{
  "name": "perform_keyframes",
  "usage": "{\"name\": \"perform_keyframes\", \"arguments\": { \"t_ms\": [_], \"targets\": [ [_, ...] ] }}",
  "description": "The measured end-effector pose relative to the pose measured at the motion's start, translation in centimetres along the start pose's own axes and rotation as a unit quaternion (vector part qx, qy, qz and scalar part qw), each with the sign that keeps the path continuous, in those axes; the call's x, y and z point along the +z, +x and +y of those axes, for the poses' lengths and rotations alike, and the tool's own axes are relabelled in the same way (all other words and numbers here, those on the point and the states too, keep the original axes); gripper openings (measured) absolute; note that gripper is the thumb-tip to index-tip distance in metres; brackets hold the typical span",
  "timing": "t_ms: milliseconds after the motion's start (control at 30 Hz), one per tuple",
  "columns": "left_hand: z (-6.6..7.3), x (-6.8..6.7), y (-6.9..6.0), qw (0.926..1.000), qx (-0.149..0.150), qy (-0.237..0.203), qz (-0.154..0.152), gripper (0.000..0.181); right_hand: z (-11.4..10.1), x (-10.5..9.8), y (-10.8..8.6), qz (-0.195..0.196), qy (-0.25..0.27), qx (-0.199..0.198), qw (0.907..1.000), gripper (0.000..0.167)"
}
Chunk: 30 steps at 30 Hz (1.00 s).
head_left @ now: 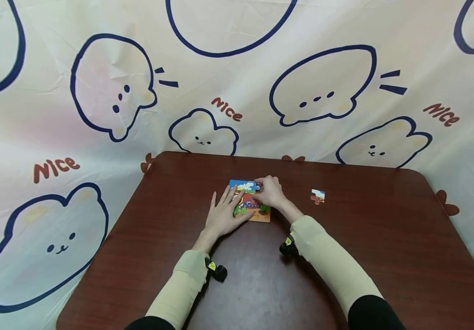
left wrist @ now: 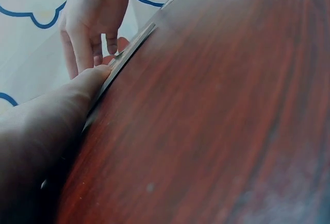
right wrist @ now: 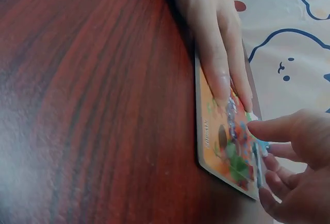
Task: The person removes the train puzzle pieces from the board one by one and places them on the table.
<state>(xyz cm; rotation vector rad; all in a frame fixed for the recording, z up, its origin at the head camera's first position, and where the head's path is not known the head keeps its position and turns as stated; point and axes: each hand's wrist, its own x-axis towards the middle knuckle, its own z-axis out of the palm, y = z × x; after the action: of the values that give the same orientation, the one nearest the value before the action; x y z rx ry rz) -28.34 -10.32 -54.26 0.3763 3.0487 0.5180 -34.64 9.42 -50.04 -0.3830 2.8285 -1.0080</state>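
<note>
- The colourful rectangular jigsaw puzzle, with blue sky and white clouds, a red vehicle and an orange lower strip (head_left: 250,201), lay flat on the dark reddish-brown wooden tabletop (head_left: 385,247), just toward twelve o'clock from the tabletop's middle.
- Your left hand (head_left: 222,217) came over the puzzle from its eight o'clock side; its fingers were straight and spread, resting across the picture, and the thumb touched near the six o'clock edge.
- Your right hand (head_left: 270,192) was at the puzzle's one o'clock corner, its fingers bent, with thumb and fingertips pinching a small thin puzzle piece (right wrist: 258,165). Most of that piece was hidden, so you could not tell whether it was seated.
- A loose jigsaw piece in white, blue and brown (head_left: 317,196) lay at three o'clock from the puzzle, well apart from it and from both hands.
- You wore pale yellow-green sleeves (head_left: 335,256) with black fabric above them, and a small black camera sat at each cuff, the left one (head_left: 219,273) on its four o'clock side.
- Beyond the tabletop, toward twelve o'clock, hung a cream cloth printed with navy cartoon outlines (head_left: 253,82) and the word "NICE" in reddish brown.
</note>
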Motion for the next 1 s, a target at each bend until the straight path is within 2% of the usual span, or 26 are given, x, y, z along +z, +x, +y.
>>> {"name": "perform_keyframes", "arguments": {
  "t_ms": [367, 533, 600, 800, 1000],
  "targets": [
    [-0.2, 0.0, -0.1, 0.9999, 0.001, -0.009, 0.008, 0.088, 0.4, 1.4, -0.4, 0.027, 0.065, -0.022, 0.9973, 0.051],
    [-0.1, 0.2, -0.2, 0.9999, -0.002, -0.002, 0.011, 0.086, 0.8, 2.3, -0.5, 0.062, -0.004, -0.057, 0.9964, 0.049],
    [-0.1, 0.2, -0.2, 0.9999, -0.003, 0.002, 0.013, 0.086, 1.0, 2.4, -0.5, 0.064, -0.014, -0.065, 0.9957, 0.049],
    [0.1, 0.1, -0.1, 1.0, -0.004, 0.0, 0.006, 0.086, 1.4, 2.1, -0.3, 0.055, 0.088, -0.048, 0.9934, 0.049],
    [0.1, 0.1, 0.0, 1.0, -0.006, 0.001, 0.007, 0.086, 1.3, 1.8, -0.3, 0.06, 0.122, -0.05, 0.9895, 0.048]
  ]
}}
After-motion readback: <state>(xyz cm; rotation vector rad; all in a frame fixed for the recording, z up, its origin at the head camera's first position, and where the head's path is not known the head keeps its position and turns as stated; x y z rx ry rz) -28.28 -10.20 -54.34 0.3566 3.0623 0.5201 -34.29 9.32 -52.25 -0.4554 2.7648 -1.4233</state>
